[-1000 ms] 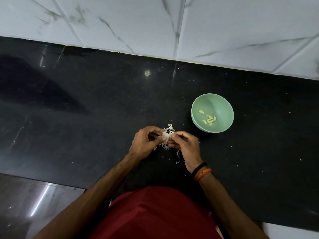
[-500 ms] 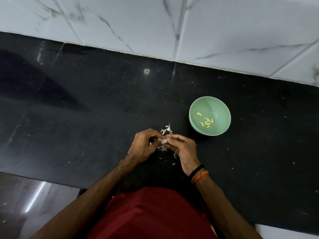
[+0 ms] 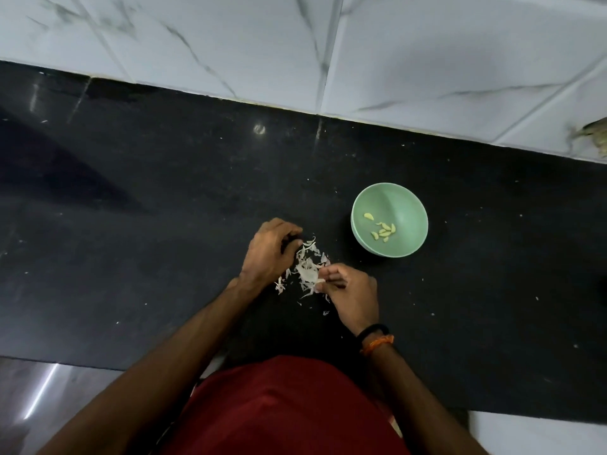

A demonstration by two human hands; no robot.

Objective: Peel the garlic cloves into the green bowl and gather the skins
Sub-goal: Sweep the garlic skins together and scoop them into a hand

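L hand (image 3: 269, 254) fingers curled, contents unclear; R hand (image 3: 353, 295) pinches garlic skins (image 3: 307, 270) on black bench (image 3: 164, 224); peeled cloves (image 3: 382, 231) in green bowl (image 3: 407, 205).

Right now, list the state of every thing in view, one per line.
green bowl: upright, holding peeled cloves
peeled cloves: loose in the bowl's bottom
garlic skins: scattered between the hands
left hand: curled, contents hidden
right hand: pinching a skin
counter: speckled with bits

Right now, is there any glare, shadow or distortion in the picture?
Head view: a small lamp glare spot on the black counter, a dark shadow wedge at its left, tile lines bent by the wide lens; green bowl and garlic skins stay readable.
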